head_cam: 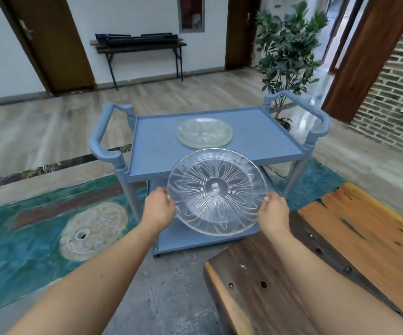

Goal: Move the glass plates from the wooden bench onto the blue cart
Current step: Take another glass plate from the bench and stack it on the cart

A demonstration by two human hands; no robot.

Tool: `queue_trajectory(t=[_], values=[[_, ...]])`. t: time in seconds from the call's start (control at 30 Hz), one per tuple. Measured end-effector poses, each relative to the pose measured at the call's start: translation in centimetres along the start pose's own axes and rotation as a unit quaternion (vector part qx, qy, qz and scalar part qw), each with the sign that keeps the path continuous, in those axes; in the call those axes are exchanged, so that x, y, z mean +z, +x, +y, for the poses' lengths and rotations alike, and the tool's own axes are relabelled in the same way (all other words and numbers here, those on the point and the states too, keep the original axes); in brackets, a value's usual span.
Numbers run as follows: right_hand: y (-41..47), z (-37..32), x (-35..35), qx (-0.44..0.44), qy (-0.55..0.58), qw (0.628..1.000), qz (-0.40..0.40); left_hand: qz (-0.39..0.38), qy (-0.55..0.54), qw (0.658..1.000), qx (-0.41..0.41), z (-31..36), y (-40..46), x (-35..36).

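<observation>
I hold a clear glass plate (216,191) with a cut flower pattern in the air, just in front of the blue cart's near edge. My left hand (159,209) grips its left rim and my right hand (273,210) grips its right rim. On the top shelf of the blue cart (263,141) lies a small stack of glass plates (204,132), toward the shelf's middle. The wooden bench (340,250) is at the lower right, under my right forearm, with no plates on the part in view.
The cart has a handle (103,141) on each side and a lower shelf (195,240). A potted plant (287,52) stands behind its right end. A round woven mat (94,230) lies on the teal rug to the left. A dark side table (140,44) stands at the far wall.
</observation>
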State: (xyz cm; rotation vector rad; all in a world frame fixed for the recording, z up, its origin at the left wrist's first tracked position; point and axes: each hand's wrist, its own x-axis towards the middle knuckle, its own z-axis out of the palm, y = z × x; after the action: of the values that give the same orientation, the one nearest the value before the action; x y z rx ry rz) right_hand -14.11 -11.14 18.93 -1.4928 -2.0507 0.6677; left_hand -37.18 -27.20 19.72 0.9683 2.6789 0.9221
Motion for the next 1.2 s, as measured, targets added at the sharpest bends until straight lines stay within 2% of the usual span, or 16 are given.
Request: queue_trajectory(t=[0.23,0.5,0.8,1.2], values=[[4.7,-7.7,5.5,0.029,-0.007,0.999,0.013,0.003,-0.007,0.999,0.043,-3.6,10.3,-3.3],[9.3,-12.4,8.5,0.035,-0.020,0.998,0.053,-0.017,-0.031,0.997,0.062,-4.7,18.9,-4.3],[16.1,-12.1,10.9,0.065,-0.020,0.995,0.069,-0.052,-0.041,0.996,0.062,-2.4,26.6,-1.1],[26.2,-10.4,14.8,0.090,0.004,0.995,0.048,-0.079,-0.008,0.996,0.036,1.0,34.2,2.7]])
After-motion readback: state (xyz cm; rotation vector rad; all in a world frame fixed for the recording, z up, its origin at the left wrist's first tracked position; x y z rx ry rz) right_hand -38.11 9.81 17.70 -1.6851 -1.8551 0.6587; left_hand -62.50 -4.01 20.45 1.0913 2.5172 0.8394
